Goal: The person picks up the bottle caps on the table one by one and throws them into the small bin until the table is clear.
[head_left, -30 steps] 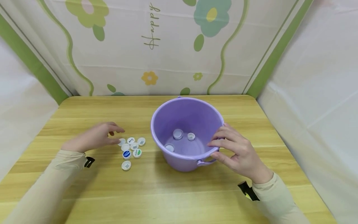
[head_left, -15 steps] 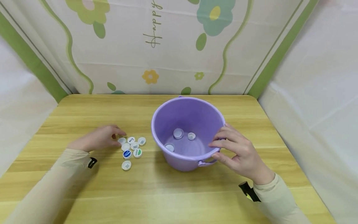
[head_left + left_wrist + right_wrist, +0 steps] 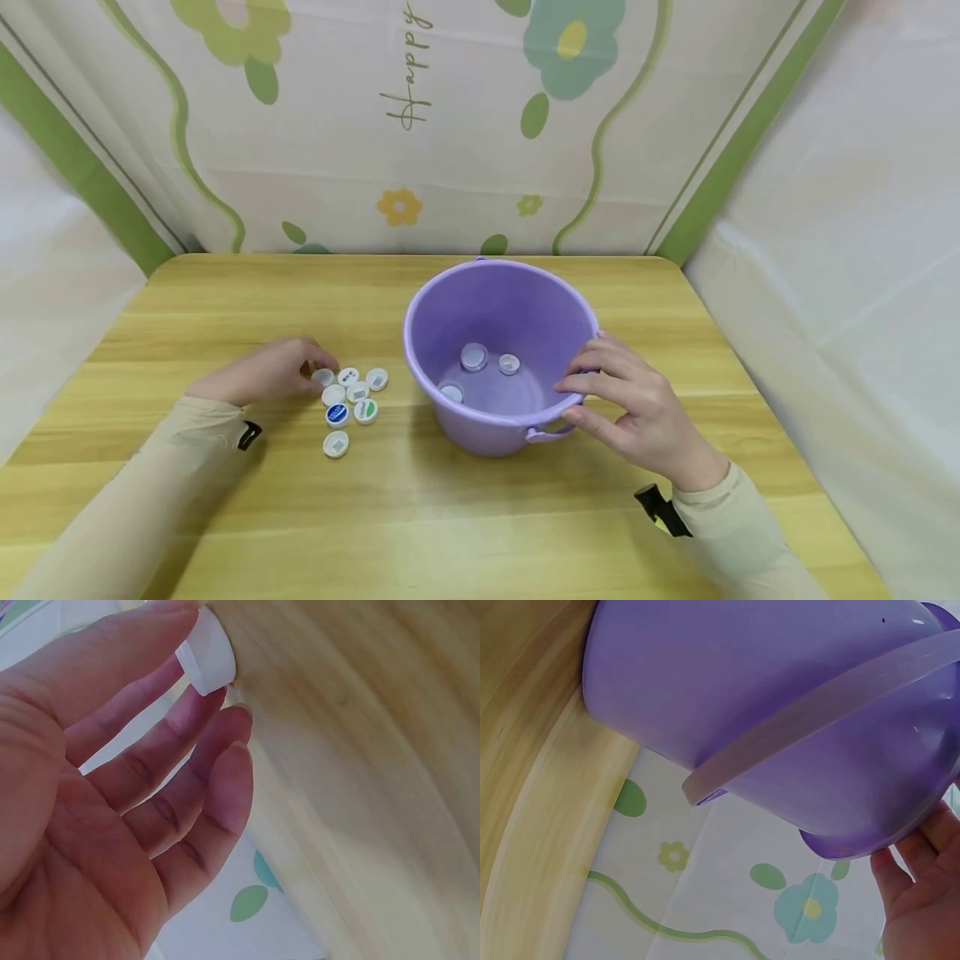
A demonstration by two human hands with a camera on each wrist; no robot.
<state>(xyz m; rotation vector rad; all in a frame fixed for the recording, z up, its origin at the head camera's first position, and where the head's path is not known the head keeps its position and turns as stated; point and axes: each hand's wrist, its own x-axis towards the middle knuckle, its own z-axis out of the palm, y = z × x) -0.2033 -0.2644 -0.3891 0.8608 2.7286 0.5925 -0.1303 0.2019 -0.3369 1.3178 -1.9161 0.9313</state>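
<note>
At the left of the table, my left hand (image 3: pixel 270 371) pinches a white bottle cap (image 3: pixel 210 656) between thumb and fingertips, low at the wood surface. Several more white caps lie in a cluster beside it, one with a blue top (image 3: pixel 337 415) and one with a green mark (image 3: pixel 366 411). A purple bucket (image 3: pixel 480 435) stands upright right of the caps. My right hand (image 3: pixel 645 408) grips its rim at the right, fingers over the edge and thumb outside. Inside the bucket are 3 caps (image 3: pixel 474 357) on its floor.
The bucket's handle (image 3: pixel 817 712) hangs down along its outer side. A wooden table (image 3: pixel 420 533) carries everything. Behind it hangs a white cloth (image 3: pixel 315 150) with printed flowers, and pale cloth (image 3: pixel 840 275) flanks the right side.
My left hand has moved slightly right and down, and its spread fingers have come together on the leftmost cap. The right hand stays on the bucket rim.
</note>
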